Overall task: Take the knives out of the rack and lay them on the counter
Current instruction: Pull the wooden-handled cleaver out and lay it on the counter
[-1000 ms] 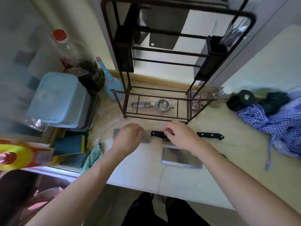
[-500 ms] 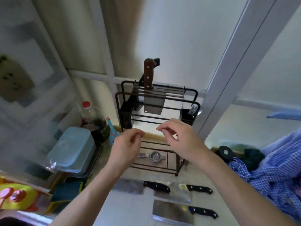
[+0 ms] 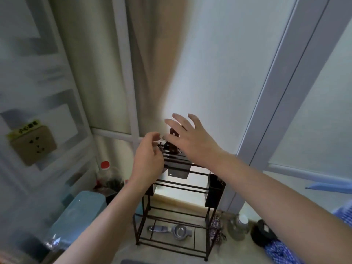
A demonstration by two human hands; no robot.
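Rack (image 3: pixel 172 189): dark wire frame standing upright on the bench (image 3: pixel 167 254), against the wall below the window frame. Black holder box hangs on its right post.

Right arm comes in from lower right, forearm stretched diagonally up-left. Right hand (image 3: pixel 192 141) is at the rack's top, palm facing away, fingers (image 3: pixel 178 121) spread wide and apart, holding nothing. It sits just in front of the cleaver handle; can't tell if it touches it.

Left arm comes in from lower left, forearm angled up-right. Left hand (image 3: pixel 149 159) is raised beside the rack's top left corner, fingers loosely curled, thumb and fingertips apart, nothing in it. It covers the top left rails; contact with them is unclear.

Cleaver (image 3: pixel 178 171): the one knife visible in the rack. It hangs blade down through the top rails, dark flat blade with a small hole near the lower left corner, brown handle sticking up behind the right hand.

Blue lidded container (image 3: pixel 76 212) on the bench left of the rack, red-capped bottle (image 3: pixel 106 174) behind it.

Metal squeezer (image 3: pixel 172 230) lies flat on the rack's bottom shelf.

Glass jar (image 3: pixel 238 226) and a dark round lid on the bench right of the rack, blue checked cloth (image 3: pixel 280 252) at the lower right edge.

Image is motion-blurred; small detail isn't readable.
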